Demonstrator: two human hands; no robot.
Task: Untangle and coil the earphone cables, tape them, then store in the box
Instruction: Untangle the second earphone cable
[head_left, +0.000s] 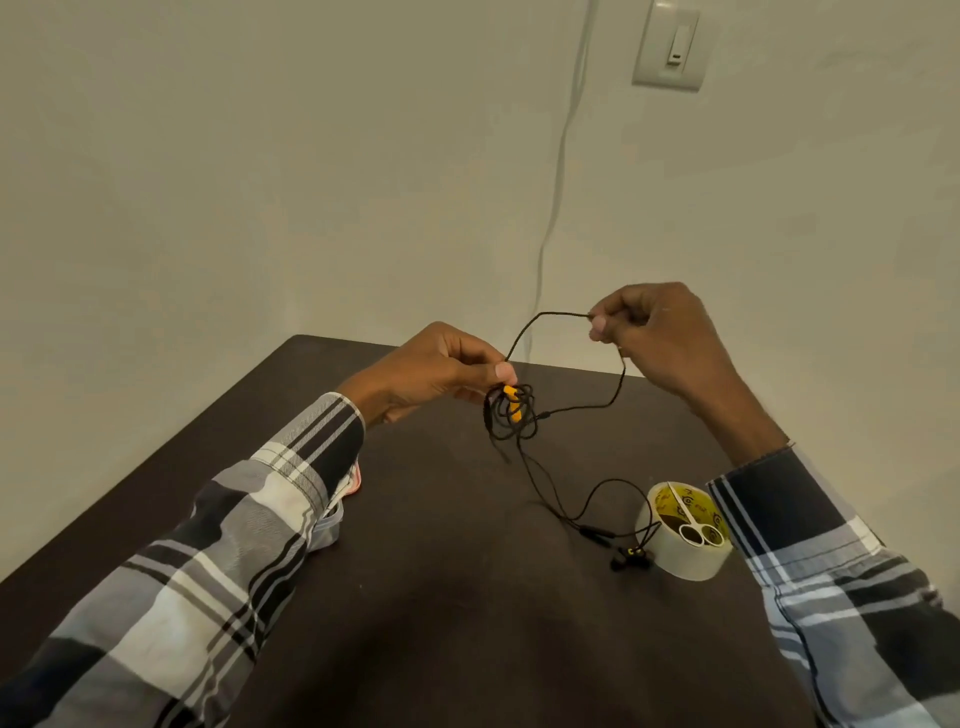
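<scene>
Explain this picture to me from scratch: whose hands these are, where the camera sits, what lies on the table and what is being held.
There is no machine here. One camera on a person's head looks forward and down at their two bare hands. The left hand pinches a tangled bundle of black earphone cable with an orange part in it. The right hand pinches a strand of that cable, raised above the dark table. The cable trails down to the earbuds beside a roll of tape, which has small scissors inside it. Something lies partly hidden under the left sleeve.
</scene>
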